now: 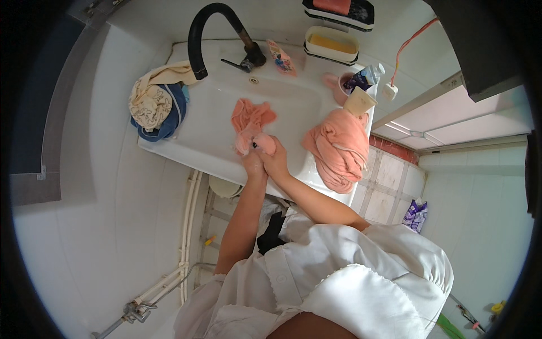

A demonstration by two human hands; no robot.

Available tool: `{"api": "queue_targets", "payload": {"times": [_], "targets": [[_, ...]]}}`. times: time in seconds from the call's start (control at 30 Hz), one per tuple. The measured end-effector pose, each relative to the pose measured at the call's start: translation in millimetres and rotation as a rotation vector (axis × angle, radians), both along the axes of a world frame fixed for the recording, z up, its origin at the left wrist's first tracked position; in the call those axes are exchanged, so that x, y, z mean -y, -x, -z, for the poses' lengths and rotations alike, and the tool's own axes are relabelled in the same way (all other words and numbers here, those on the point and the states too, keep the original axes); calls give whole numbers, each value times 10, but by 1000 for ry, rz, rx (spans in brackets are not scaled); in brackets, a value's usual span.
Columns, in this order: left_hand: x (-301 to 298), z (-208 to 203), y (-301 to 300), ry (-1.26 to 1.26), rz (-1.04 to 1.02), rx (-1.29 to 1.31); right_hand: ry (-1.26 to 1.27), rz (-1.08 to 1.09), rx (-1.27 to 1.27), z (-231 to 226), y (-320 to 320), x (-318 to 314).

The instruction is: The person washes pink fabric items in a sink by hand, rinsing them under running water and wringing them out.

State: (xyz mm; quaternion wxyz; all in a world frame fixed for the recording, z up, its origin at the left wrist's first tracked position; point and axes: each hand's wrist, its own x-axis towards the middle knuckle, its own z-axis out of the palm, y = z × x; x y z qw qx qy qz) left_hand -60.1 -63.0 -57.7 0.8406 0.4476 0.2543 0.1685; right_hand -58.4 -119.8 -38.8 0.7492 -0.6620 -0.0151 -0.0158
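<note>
A wet salmon-pink cloth [252, 114] lies bunched in the white sink [214, 124], its near end drawn up into my hands. My left hand [253, 165] and my right hand [275, 161] are close together over the basin's near side, both closed on this end. Whitish suds show on the cloth beside my left fingers. A small dark spot shows between the hands; I cannot make out what it is. Behind the cloth stands a black gooseneck faucet [219, 10], its spout hanging over the left part of the basin.
Cream and blue fabric [152, 104] is heaped on the sink's left edge. A folded pink towel [339, 150] covers the right edge, near a pink mug [339, 87] with tubes. A pink printed packet [281, 58] lies by the faucet. Soap boxes [332, 44] hang on the wall.
</note>
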Motion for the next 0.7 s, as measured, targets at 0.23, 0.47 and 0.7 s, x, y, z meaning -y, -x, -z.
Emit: {"api": "queue_targets", "payload": {"times": [0.23,0.47,0.7], "targets": [[0,-202,71,-454,108,-306,-580,174,-614,237,-111,-24],[-338,-196,368,-1437,60,-297,-453,153,-270,259,-249,263],[-504,201,-96,-1309,718,172,323,-425,-14,-295,-333,487]]}}
